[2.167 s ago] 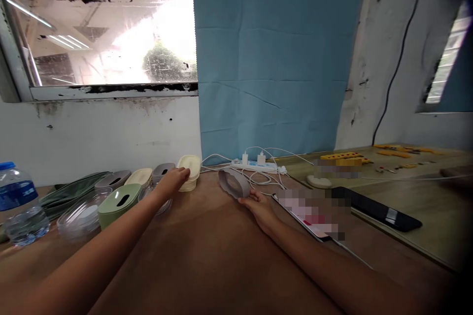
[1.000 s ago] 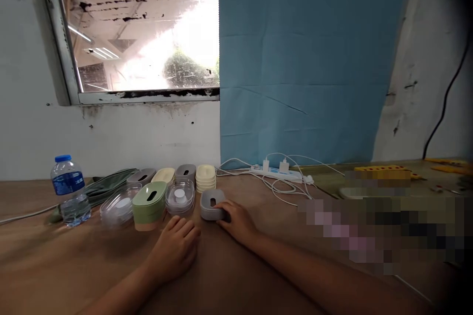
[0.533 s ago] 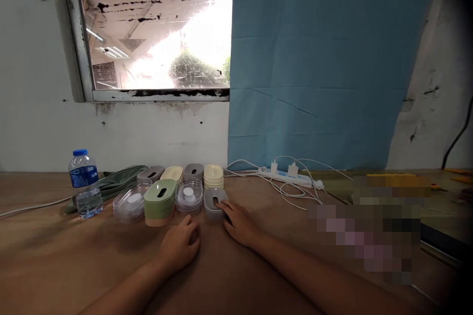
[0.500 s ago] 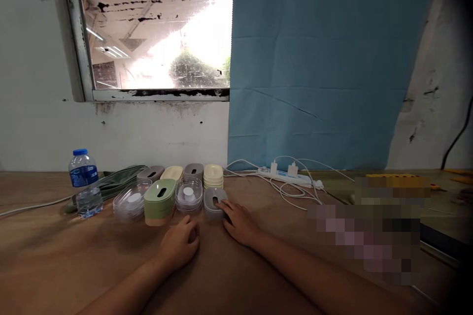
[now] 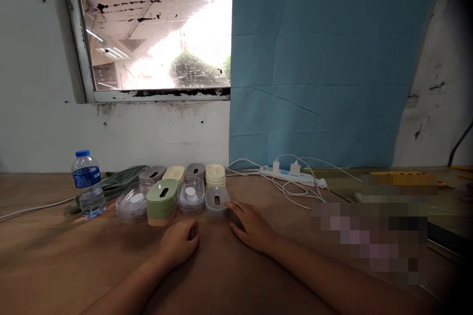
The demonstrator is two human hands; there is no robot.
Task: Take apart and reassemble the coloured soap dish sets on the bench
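My right hand has its fingers stretched and apart, with the fingertips at the right rim of a grey container that has a dark slot in its top. On the brown table, my left hand rests with its fingers curled into a loose fist, and nothing shows in it. Just beyond it stands a green container with a tan base and a slotted top. Between the green and grey containers is a stack of clear plastic trays. More clear trays lie left of the green one.
Behind are grey slotted containers, a cream piece and a cream stack. A water bottle and a dark green cloth item are at left. A power strip with white cables lies at back right.
My right hand has drawn back to the right, from over the grey container's top to its edge. My left hand stays beside the green container, its fingers curled in slightly more.
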